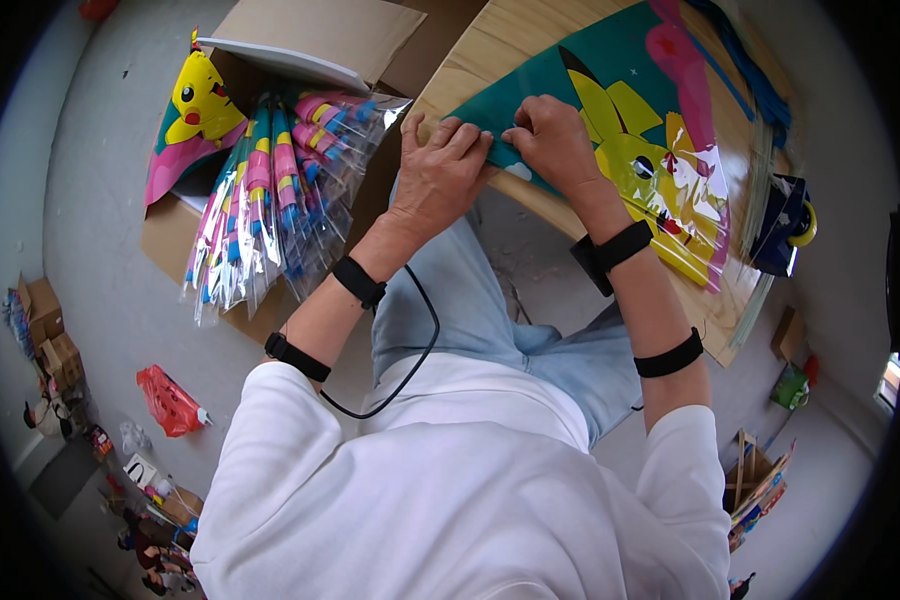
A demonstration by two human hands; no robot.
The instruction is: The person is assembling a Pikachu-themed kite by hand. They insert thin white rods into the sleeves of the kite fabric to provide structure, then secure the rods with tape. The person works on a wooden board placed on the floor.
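Note:
A green and pink kite (530, 85) with a large yellow cartoon character is spread over the wooden table (460, 60). My left hand (438, 172) lies at the table's near left corner. Its fingers are bent over the kite's narrow green end, and the thumb is at the table edge. Close by on the right, my right hand (555, 148) is curled, with thumb and forefinger pinched at the green sheet. Whatever small part sits between those fingertips is hidden.
Left of the table, a cardboard box (325, 35) bears several rolled kites in clear bags (270, 190) and another yellow-printed kite (202, 110). Blue straps (760, 80) and a dark blue roll of tape (782, 225) lie at the table's right. A red plastic bag (170, 402) is on the floor.

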